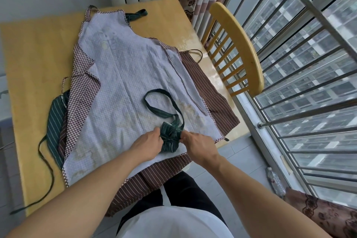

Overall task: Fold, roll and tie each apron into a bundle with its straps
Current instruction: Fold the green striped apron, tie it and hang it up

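1. Green striped bundle (170, 138): rolled up, lying on the pale checked apron (123, 75) close to the near edge of the surface (36, 48), toward its right side.
2. Left hand (148, 141): fingers pinch the left end of the bundle.
3. Right hand (199, 146): fingers pinch the right end of the bundle, at the point where the strap leaves it.
4. Green strap (160, 102): runs up from the bundle's right end and lies in an open loop on the checked apron, farther from the near edge than the bundle.
5. Checked apron: spread flat, inside face up, bib pointing to the far edge; its left side is folded over, showing the red check.
6. Brown striped apron (208, 91): lies under the checked one, showing along the right and hanging over the near edge.
7. Another green striped apron (55, 121): partly under the stack at the left, its tie trailing over the near left corner.
8. Wooden chair (239, 44): stands against the right edge of the surface.
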The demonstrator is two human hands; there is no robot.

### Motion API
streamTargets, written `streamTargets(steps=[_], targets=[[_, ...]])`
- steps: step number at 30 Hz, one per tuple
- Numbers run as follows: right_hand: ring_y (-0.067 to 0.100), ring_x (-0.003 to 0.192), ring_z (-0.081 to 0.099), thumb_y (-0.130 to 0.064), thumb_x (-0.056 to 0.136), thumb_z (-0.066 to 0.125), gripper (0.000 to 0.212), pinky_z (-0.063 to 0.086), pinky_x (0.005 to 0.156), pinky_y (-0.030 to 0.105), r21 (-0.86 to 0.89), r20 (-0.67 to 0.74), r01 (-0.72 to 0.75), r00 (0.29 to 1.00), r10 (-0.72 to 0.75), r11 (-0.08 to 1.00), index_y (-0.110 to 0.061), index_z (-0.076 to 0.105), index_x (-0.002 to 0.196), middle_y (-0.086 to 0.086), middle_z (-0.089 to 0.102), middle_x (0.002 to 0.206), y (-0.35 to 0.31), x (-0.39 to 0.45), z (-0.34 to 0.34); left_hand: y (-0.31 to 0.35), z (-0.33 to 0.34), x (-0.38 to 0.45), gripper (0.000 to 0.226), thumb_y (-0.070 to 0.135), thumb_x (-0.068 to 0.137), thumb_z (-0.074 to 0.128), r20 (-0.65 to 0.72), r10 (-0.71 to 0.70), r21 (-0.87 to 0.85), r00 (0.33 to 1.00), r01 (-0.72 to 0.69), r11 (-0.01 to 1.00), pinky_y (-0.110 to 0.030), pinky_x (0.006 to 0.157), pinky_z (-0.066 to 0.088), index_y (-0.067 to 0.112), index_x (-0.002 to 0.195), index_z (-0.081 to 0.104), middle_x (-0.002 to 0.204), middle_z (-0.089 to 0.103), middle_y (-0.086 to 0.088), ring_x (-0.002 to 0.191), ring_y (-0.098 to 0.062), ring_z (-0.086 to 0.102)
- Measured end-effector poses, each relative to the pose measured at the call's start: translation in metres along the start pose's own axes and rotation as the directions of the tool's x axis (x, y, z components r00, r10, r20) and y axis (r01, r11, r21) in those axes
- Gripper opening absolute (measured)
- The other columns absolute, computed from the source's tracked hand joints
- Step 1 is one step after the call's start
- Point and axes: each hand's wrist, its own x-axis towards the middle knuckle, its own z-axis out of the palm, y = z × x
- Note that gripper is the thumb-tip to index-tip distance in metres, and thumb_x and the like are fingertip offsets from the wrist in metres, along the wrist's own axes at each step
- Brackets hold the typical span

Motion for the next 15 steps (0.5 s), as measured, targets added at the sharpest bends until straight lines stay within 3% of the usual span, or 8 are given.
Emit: streamTargets(steps=[3,6,8,11,15], targets=[[0.016,0.064,0.057,-0.043,0.109,0.034,0.027,0.037,0.049,0.03,-0.054,0.029,0.013,1.0,-0.012,0.998,-0.027,0.056,0.111,-0.012,0.065,0.085,0.0,0.004,-0.007,-0.006,-0.005,0.0,0.007,0.012,0.103,0.039,-0.036,0.051,0.04,0.998,-0.05,0.998,-0.034,0.055,0.038,0.012,0.109,0.042,0.075,0.049,0.0,0.063,-0.022,0.052],[0.018,0.063,0.054,-0.036,0.11,0.036,0.025,0.04,0.055,0.032,-0.062,0.034,-0.053,0.998,0.055,0.997,-0.025,0.057,0.119,-0.009,0.063,0.082,0.0,0.008,-0.01,0.002,-0.008,0.001,0.022,0.002,0.098,0.046,-0.079,0.062,0.016,0.995,-0.061,0.998,-0.031,0.056,0.033,0.009,0.118,0.041,0.077,0.043,0.001,0.061,-0.017,0.044],[0.021,0.061,0.058,-0.035,0.111,0.035,0.022,0.045,0.055,0.034,-0.067,0.027,-0.08,0.996,0.082,0.995,-0.024,0.052,0.119,-0.005,0.064,0.077,0.003,0.008,-0.009,0.006,-0.009,0.004,0.011,0.012,0.103,0.042,-0.081,0.036,-0.002,0.996,-0.036,0.999,-0.031,0.056,0.036,0.013,0.114,0.044,0.08,0.051,0.0,0.065,-0.018,0.05],[0.027,0.062,0.062,-0.031,0.11,0.036,0.019,0.055,0.06,0.04,-0.05,0.036,-0.142,0.989,0.144,0.989,-0.021,0.051,0.116,0.002,0.065,0.075,0.006,0.01,-0.007,0.011,-0.007,0.009,0.012,0.026,0.104,0.042,-0.03,-0.031,-0.041,0.999,0.03,0.999,-0.033,0.066,0.048,0.024,0.111,0.052,0.092,0.063,0.004,0.079,-0.015,0.06],[0.027,0.075,0.068,-0.037,0.109,0.039,0.029,0.054,0.062,0.036,-0.01,0.033,-0.164,0.986,0.165,0.986,-0.029,0.061,0.126,0.001,0.074,0.091,0.008,0.013,-0.008,0.012,-0.006,0.012,0.009,0.035,0.099,0.061,0.003,0.013,-0.286,1.0,-0.011,0.958,-0.038,0.077,0.057,0.031,0.095,0.067,0.087,0.069,0.009,0.08,-0.014,0.065]])
